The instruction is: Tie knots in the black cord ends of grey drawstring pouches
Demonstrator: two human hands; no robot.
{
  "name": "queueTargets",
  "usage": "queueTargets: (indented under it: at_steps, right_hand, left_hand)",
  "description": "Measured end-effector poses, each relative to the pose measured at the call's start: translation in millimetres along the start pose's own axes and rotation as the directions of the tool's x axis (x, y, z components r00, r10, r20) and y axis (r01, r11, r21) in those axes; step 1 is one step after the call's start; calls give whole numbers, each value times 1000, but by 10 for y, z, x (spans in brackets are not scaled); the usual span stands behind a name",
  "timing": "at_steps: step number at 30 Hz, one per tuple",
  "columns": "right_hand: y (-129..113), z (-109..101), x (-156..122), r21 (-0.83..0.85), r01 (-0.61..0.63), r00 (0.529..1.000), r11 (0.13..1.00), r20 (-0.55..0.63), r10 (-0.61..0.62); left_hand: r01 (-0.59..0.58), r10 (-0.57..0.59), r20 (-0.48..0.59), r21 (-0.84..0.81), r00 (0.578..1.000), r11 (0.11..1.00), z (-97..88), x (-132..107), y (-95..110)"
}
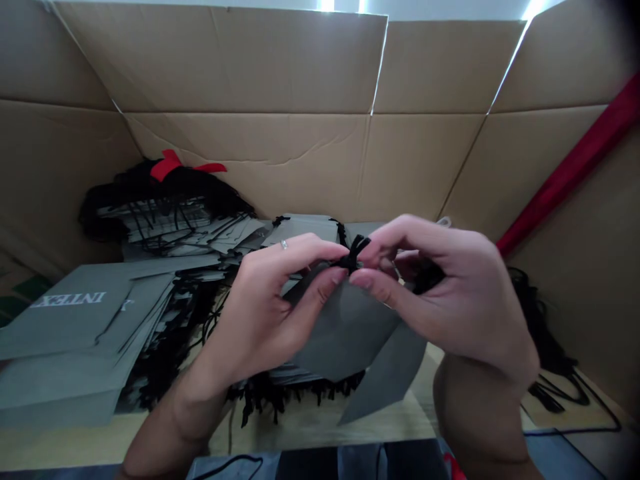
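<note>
Both of my hands meet at the centre, above a grey paper bag (pixel 345 333). My left hand (pixel 270 313), with a ring on one finger, pinches a black cord (pixel 354 255) between thumb and fingers. My right hand (pixel 450 293) pinches the same cord from the other side, fingers curled. The cord's short ends stick up between my fingertips. The grey bag hangs partly under my hands, tilted, with more grey bags beneath it.
A pile of flat grey bags (pixel 75 327) printed with white letters lies at left. A heap of bags with black cords and a red ribbon (pixel 173 163) sits behind. Cardboard walls (pixel 300 133) surround the area. A red bar (pixel 575 160) slants at right. Loose black cords (pixel 545 347) lie at right.
</note>
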State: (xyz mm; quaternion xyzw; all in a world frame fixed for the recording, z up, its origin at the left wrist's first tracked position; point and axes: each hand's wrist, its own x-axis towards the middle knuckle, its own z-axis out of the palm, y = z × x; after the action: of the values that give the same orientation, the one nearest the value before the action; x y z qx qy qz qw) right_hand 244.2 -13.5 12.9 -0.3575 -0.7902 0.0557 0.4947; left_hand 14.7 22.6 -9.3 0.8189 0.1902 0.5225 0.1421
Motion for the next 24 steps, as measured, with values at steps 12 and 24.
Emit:
queueTargets:
  at_steps: [12, 24]
  right_hand:
    - [57, -34, -6, 29, 32, 995, 999, -92, -29]
    - [6, 93, 13, -106, 207, 972, 973, -90, -216]
  left_hand:
    - [38, -38, 20, 2, 999, 999, 15, 25, 39]
    - [-53, 62, -75, 117, 995, 992, 69, -53, -10]
